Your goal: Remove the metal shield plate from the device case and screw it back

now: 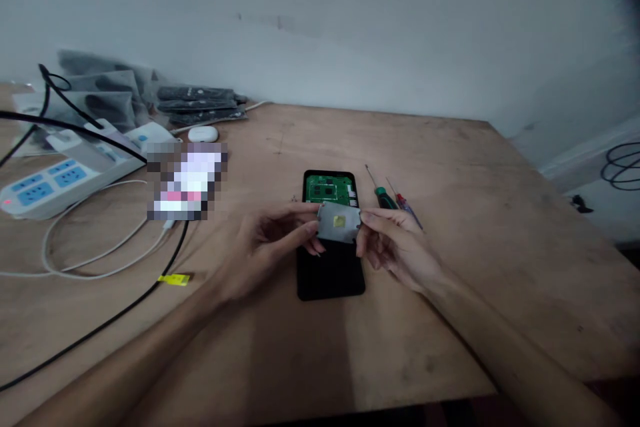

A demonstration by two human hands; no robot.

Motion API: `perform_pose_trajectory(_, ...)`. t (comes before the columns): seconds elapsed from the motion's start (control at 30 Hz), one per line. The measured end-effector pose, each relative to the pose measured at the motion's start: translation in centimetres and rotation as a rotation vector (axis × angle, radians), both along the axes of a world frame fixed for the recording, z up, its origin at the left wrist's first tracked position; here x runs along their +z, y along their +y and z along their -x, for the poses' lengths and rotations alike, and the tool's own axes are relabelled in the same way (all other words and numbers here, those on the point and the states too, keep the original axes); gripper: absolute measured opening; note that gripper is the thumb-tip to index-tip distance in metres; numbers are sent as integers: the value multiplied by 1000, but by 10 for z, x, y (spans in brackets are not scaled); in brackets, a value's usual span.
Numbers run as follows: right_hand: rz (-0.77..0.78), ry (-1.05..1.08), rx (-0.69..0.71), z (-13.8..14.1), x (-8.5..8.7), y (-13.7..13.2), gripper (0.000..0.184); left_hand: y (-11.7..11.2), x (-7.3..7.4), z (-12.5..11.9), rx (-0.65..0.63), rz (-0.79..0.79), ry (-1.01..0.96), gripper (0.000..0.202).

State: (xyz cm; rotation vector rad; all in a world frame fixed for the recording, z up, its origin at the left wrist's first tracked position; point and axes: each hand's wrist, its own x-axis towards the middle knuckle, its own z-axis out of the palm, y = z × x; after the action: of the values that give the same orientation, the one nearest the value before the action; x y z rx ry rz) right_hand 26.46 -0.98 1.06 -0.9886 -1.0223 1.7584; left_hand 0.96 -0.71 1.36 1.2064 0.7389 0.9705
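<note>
Between my two hands is a thin grey metal plate (327, 230) with a small yellowish square near its middle. My left hand (280, 233) pinches its left edge, and my right hand (397, 240) pinches the right edge. Beneath it lies an open black device case (331, 277), flat on the table. A green circuit board (327, 188) shows in the far half of the case, partly covered by the plate. Right of the case, near my right fingers, lie a green-and-black screwdriver (384, 197) and a thinner screwdriver with a red and blue handle (409, 208).
On the wooden table (425, 360), a white power strip (55, 180) with plugs and a blurred-out phone (190, 180) lie at left. White and black cables (115, 320) curve nearby, one with a yellow tag (175, 279). Bagged dark items (200, 103) and a white earbud case (203, 134) sit farther back.
</note>
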Motion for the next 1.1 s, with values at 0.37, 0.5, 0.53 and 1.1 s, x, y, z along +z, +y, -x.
perform_pose_trajectory(0.37,-78,-97,4,-5,-4,5,33,1,-6,1,-12,101,-22,34)
perform_pose_trajectory(0.5,-99,-130,40,-3,-3,4,32,5,-8,6,1,102,-41,38)
perform_pose_trajectory(0.53,-105,-133,42,-2,-3,3,32,5,-9,7,6,102,-47,37)
perform_pose_trajectory(1.1,-188,-103,78,1,-7,-1,37,11,-15,5,11,158,-170,37)
